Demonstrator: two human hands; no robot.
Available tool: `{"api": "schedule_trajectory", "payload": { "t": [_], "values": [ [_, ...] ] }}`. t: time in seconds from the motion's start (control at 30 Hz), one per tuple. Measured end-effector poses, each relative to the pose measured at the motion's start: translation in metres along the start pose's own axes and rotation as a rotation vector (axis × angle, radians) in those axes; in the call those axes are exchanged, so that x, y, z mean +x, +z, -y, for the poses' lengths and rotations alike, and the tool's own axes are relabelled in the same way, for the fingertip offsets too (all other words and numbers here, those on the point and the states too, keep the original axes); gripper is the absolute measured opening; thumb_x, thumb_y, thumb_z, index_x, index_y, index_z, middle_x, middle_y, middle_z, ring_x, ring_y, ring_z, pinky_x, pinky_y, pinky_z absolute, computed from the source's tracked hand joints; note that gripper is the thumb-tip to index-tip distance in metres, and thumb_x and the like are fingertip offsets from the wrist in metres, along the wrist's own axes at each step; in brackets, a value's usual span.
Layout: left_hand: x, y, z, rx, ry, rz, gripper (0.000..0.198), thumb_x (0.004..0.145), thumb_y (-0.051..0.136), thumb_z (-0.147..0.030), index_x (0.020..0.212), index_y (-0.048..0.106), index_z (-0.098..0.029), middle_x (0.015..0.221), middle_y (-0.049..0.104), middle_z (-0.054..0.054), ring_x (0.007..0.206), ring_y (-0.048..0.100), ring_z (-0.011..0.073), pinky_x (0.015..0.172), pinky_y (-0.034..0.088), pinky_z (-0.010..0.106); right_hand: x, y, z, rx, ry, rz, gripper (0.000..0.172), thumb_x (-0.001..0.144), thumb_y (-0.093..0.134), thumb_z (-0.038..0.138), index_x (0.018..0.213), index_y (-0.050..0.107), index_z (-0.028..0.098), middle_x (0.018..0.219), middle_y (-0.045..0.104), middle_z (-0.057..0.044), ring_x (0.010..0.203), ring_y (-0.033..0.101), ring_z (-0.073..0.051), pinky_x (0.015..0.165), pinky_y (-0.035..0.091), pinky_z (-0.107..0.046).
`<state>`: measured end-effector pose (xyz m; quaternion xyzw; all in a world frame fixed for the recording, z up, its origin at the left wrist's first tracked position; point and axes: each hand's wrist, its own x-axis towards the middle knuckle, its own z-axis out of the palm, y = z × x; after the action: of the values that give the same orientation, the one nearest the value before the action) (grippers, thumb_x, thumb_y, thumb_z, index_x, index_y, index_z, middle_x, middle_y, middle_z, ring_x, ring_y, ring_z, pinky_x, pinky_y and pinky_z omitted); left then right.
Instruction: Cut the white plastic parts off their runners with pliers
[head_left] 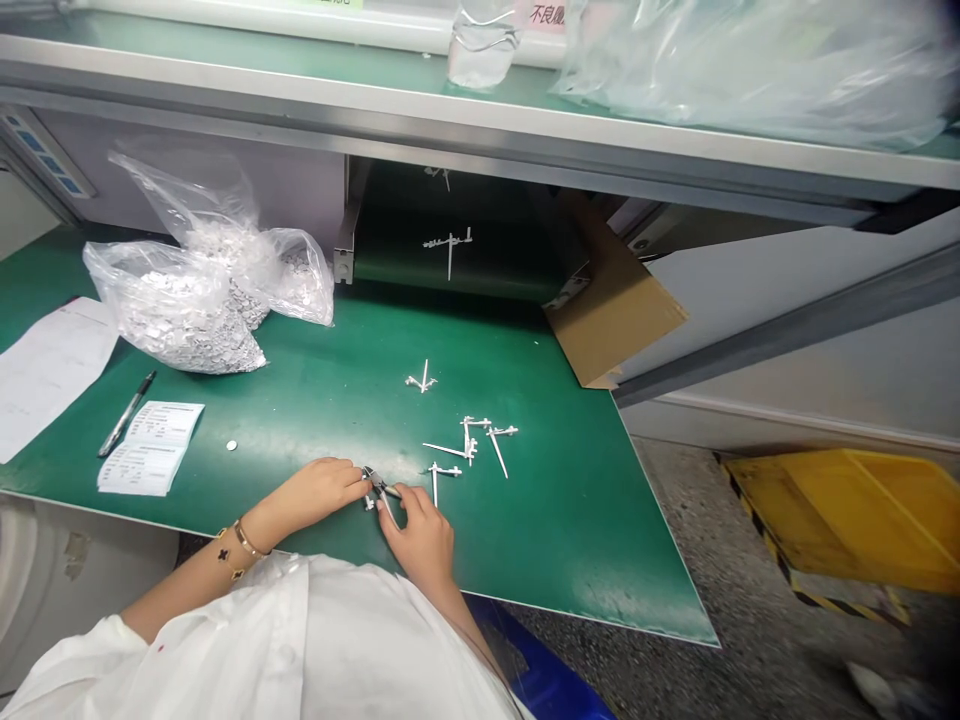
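Note:
Near the front edge of the green table, my right hand [424,532] is closed around the handles of a pair of small side cutters [379,484]. The cutter jaws point up and left, close to the fingertips of my left hand [328,488]. That hand pinches a small white plastic sprue [368,502], mostly hidden by the fingers. Just right of the hands lies another branched white sprue [435,484]. A small cluster of sprues [469,440] rests farther back, and one more sprue [424,380] lies alone toward the conveyor.
Clear bags [180,310] full of small white parts stand at back left. Before them lie a pen [127,415], printed slips [154,450], a paper sheet [52,370] and a round white piece [232,446]. A dark conveyor belt [397,265] carries sprues; a cardboard flap [615,310] stands beside it.

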<state>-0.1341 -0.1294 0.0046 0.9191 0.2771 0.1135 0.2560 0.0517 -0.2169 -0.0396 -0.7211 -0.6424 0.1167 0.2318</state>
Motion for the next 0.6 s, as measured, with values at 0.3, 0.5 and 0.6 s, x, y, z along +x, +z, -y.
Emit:
{"api": "schedule_trajectory", "payload": {
  "t": [0.3, 0.5, 0.6],
  "values": [
    [0.007, 0.008, 0.004, -0.849, -0.683, -0.394, 0.017, 0.083, 0.052, -0.034, 0.078, 0.055, -0.018, 0.061, 0.049, -0.002, 0.053, 0.042, 0.0096, 0.051, 0.031, 0.021, 0.000, -0.005, -0.001, 0.239, 0.029, -0.032, 0.024, 0.081, 0.053, 0.035, 0.097, 0.062, 0.020, 0.083, 0.062, -0.003, 0.070, 0.059, -0.014, 0.064, 0.044, -0.023],
    [0.017, 0.018, -0.015, -1.871, -0.772, -0.497, 0.015, 0.075, 0.066, -0.023, 0.079, 0.054, -0.013, 0.058, 0.040, -0.005, 0.044, 0.032, 0.0024, 0.040, 0.024, 0.015, 0.000, -0.009, 0.007, 0.359, -0.012, -0.032, 0.023, 0.081, 0.052, 0.033, 0.097, 0.061, 0.019, 0.082, 0.060, -0.003, 0.066, 0.054, -0.012, 0.061, 0.044, -0.022],
    [0.021, 0.025, -0.023, -2.053, -0.794, -0.593, 0.012, 0.078, 0.064, -0.017, 0.085, 0.056, -0.012, 0.060, 0.041, -0.005, 0.043, 0.034, 0.0013, 0.040, 0.027, 0.013, -0.001, -0.009, 0.011, 0.351, -0.044, -0.041, 0.023, 0.081, 0.053, 0.032, 0.098, 0.060, 0.019, 0.083, 0.059, -0.003, 0.068, 0.054, -0.012, 0.063, 0.045, -0.022]
  ]
}}
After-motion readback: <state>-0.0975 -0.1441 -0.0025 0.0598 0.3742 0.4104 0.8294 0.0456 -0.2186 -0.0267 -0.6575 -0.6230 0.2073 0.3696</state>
